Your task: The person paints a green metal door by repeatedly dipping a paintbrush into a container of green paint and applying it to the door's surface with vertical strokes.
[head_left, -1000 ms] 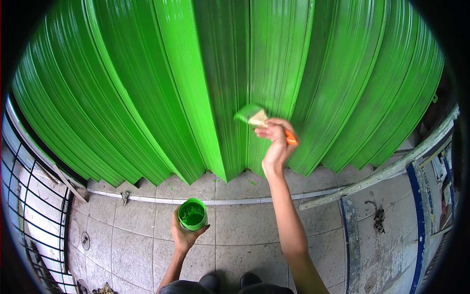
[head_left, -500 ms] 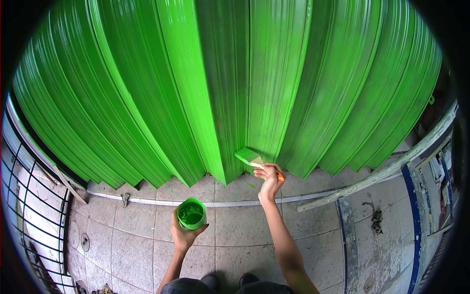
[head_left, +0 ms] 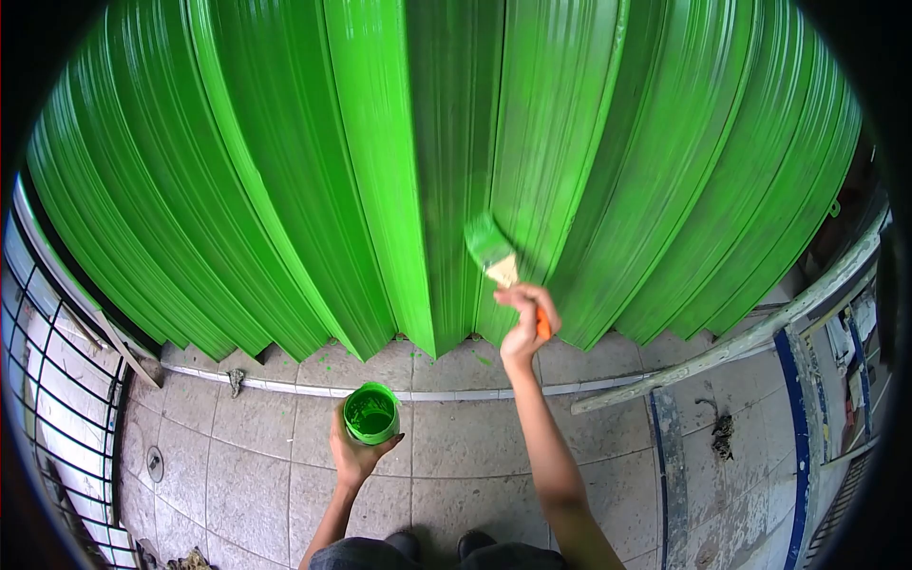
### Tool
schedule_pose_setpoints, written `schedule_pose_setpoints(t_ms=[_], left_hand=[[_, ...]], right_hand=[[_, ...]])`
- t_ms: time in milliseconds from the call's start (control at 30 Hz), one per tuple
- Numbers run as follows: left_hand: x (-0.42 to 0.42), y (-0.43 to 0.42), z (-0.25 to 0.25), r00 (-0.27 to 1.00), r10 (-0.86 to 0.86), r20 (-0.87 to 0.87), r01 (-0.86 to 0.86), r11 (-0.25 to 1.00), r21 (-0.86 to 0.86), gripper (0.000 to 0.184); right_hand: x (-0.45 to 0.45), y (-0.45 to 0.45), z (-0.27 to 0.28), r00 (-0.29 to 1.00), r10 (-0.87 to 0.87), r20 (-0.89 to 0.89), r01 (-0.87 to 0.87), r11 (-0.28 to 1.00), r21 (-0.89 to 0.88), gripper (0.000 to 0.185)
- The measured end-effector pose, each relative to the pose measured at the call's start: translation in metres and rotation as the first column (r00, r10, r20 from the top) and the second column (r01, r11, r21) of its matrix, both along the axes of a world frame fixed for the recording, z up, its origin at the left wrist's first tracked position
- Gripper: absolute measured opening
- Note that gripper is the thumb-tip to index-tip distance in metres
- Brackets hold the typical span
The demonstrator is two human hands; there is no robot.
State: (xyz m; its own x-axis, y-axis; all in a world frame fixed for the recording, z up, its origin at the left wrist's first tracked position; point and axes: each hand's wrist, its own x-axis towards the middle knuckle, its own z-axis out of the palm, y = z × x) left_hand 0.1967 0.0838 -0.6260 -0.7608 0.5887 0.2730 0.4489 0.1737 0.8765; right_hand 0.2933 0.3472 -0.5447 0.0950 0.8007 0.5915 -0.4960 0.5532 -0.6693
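Note:
My left hand (head_left: 354,454) is closed around a paint can (head_left: 371,414) whose inside is coated with green paint, a pool of it at the bottom. In my right hand (head_left: 524,321) is a paintbrush (head_left: 501,266) with an orange-ended handle and green, slightly blurred bristles pointing up. The bristles are at the folded green metal shutter (head_left: 456,190), near the crease between two panels; whether they touch it I cannot tell. Panels on the left look glossy and evenly green, while those in the middle and right look streaky with darker patches.
Grey floor tiles (head_left: 465,437) lie below, with a low step along the shutter's foot and green drips on it. A black metal grille (head_left: 62,380) stands at left. A whitish pole (head_left: 684,366) and blue-edged board (head_left: 671,475) are at right. My shoes (head_left: 475,543) show at the bottom.
My right hand has moved the paintbrush up along the shutter, and its bristles now point more upward. The left hand with the paint can has stayed in place. The view has shifted slightly.

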Motion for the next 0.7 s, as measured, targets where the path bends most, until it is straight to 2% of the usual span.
schedule_pose_setpoints(t_ms=[67, 133, 200, 300, 367, 433, 500, 533, 633, 667, 700], left_hand=[[-0.002, 0.0, -0.002, 1.0, 0.005, -0.025, -0.005, 1.0, -0.006, 0.087], [-0.002, -0.002, -0.001, 1.0, 0.006, -0.027, -0.006, 1.0, -0.01, 0.089], [-0.001, -0.002, 0.004, 1.0, 0.006, -0.004, -0.006, 1.0, -0.002, 0.089], [-0.002, -0.001, 0.0, 0.999, 0.016, -0.032, -0.016, 1.0, -0.013, 0.088], [-0.002, -0.002, -0.001, 1.0, 0.003, -0.006, -0.003, 1.0, 0.006, 0.086], [-0.002, 0.0, -0.001, 1.0, -0.003, 0.005, 0.002, 1.0, 0.016, 0.084], [-0.001, -0.001, 0.0, 1.0, -0.001, 0.005, 0.001, 1.0, 0.004, 0.085], [-0.002, 0.0, -0.001, 1.0, 0.0, 0.001, 0.0, 1.0, 0.004, 0.085], [-0.003, -0.003, -0.005, 1.0, 0.007, 0.0, -0.007, 1.0, -0.007, 0.085], [-0.003, -0.004, -0.004, 1.0, 0.009, 0.001, -0.009, 1.0, -0.009, 0.085], [-0.003, -0.002, -0.002, 1.0, 0.012, -0.001, -0.012, 1.0, -0.005, 0.085]], right_hand=[[0.005, -0.007, -0.038, 1.0, 0.001, 0.03, 0.003, 0.994, -0.109, 0.014], [0.018, -0.014, -0.071, 0.992, 0.079, 0.099, -0.05, 0.962, -0.268, 0.013], [0.02, -0.013, -0.078, 0.985, 0.116, 0.126, -0.062, 0.927, -0.371, 0.013], [0.007, -0.003, -0.033, 0.992, 0.11, 0.067, -0.083, 0.942, -0.325, 0.013], [-0.004, 0.001, 0.025, 0.994, 0.109, 0.026, -0.097, 0.954, -0.284, 0.014], [-0.006, 0.002, 0.073, 0.992, 0.118, -0.05, -0.125, 0.973, -0.195, 0.014], [-0.002, 0.0, 0.097, 0.984, 0.093, -0.149, -0.105, 0.991, -0.078, 0.015], [-0.002, 0.0, 0.101, 0.976, 0.087, -0.2, -0.092, 0.996, -0.017, 0.015], [-0.005, -0.002, 0.08, 0.963, 0.072, -0.259, -0.104, 0.988, -0.113, 0.016], [-0.009, 0.0, 0.055, 0.956, 0.114, -0.271, -0.158, 0.977, -0.147, 0.016], [-0.008, 0.001, 0.028, 0.974, 0.106, -0.198, -0.149, 0.965, -0.218, 0.019]])
